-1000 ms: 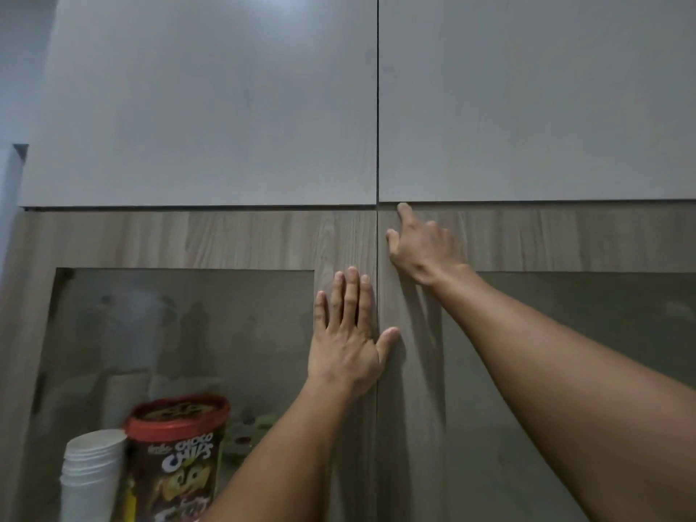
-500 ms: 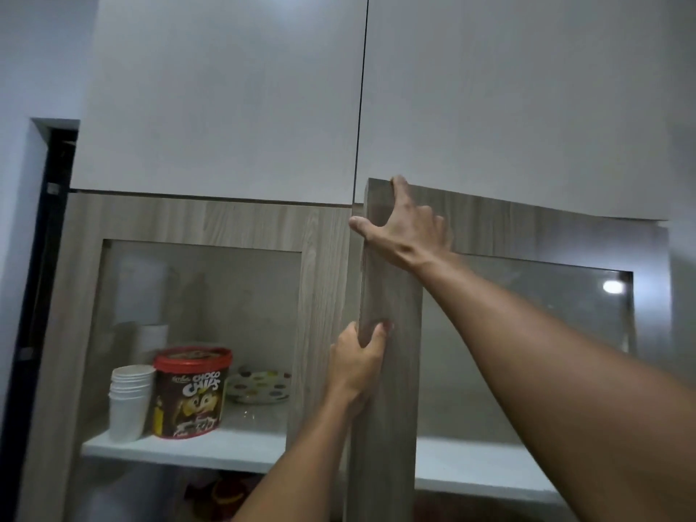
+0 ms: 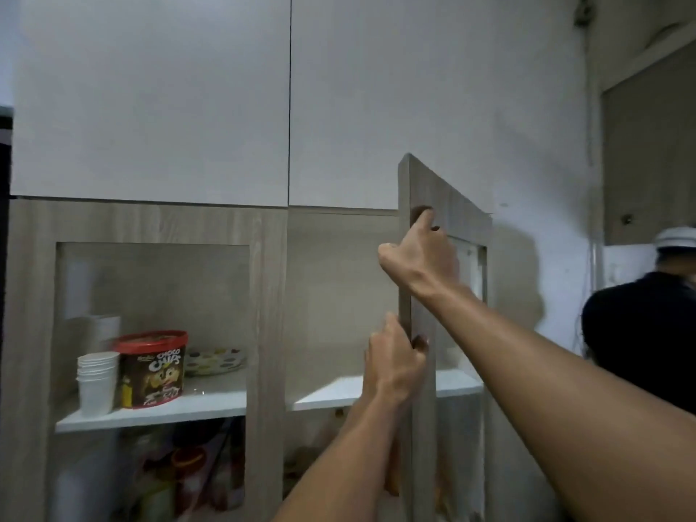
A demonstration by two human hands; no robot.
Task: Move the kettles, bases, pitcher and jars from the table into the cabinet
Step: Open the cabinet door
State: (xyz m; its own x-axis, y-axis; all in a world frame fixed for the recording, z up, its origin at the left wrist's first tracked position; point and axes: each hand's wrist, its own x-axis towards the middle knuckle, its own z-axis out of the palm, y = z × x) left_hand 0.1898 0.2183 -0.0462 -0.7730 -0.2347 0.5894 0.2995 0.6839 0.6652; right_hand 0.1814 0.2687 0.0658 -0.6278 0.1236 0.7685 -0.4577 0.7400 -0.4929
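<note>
While both hands are busy with the door, none of the kettles, bases, pitcher or jars are anywhere in shot, so can't say where they sit. Far left, behind the shut glass-front door (image 3: pixel 150 224) of the cabinet (image 3: pixel 275 314), there's a stack of white paper cups (image 3: pixel 96 382) on the white shelf (image 3: pixel 169 410), touching or just beside a red-lidded Choco Chips tub (image 3: pixel 152 369), and a polka-dot plate (image 3: pixel 216 359) behind that. Stuff on the lower level is too blurry to make out. Moving right, the other half of the cabinet is open and its stretch of shelf looks bare. Left hand (image 3: pixel 393 365) is wrapped around the free edge of the open door (image 3: pixel 444 205), fingers curled over to the far side. Right hand (image 3: pixel 418 254) grips the same edge higher up, near the top corner, one fingertip hooked round. That door stands swung out toward the camera. Far right, a person in dark clothes (image 3: pixel 640 340) with a white cap, partly cut off by the frame
</note>
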